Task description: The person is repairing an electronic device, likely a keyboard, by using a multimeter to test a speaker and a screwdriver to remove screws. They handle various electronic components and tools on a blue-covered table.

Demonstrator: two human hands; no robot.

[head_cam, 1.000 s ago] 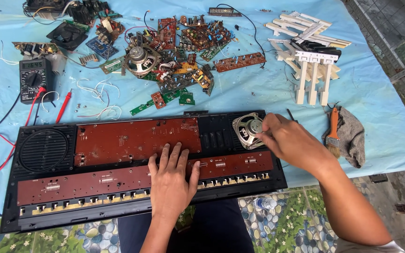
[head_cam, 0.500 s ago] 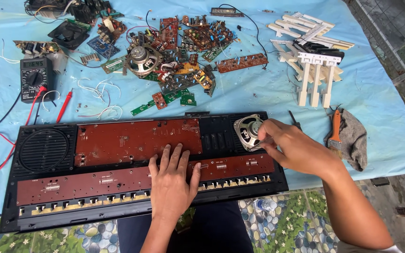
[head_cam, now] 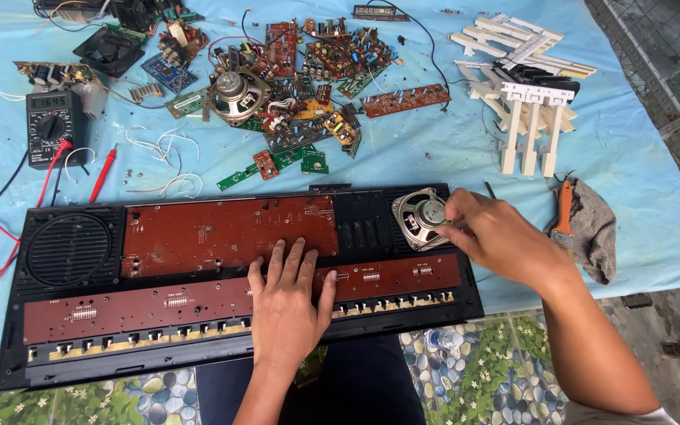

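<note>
An opened black keyboard case (head_cam: pixel 371 224) lies across the table's near edge, with two brown circuit boards (head_cam: pixel 230 232) inside. My left hand (head_cam: pixel 289 303) rests flat on the lower brown board (head_cam: pixel 159 303), fingers spread, holding nothing. My right hand (head_cam: pixel 497 236) is at the case's right end, its fingers pinching the rim of a small round speaker (head_cam: pixel 420 216) that sits tilted in its bay. A grilled speaker cover (head_cam: pixel 68 248) fills the case's left end.
A heap of circuit boards (head_cam: pixel 308 86) and a loose speaker (head_cam: pixel 236 93) lies behind the case on the blue cloth. A multimeter (head_cam: pixel 53 126) with red probes stands far left. White keyboard keys (head_cam: pixel 525 86) are back right; an orange-handled tool (head_cam: pixel 564 212) lies on a grey rag (head_cam: pixel 596 228).
My right hand has moved left from the case's right edge onto the small speaker and taken hold of its rim. My left hand has stayed flat on the board.
</note>
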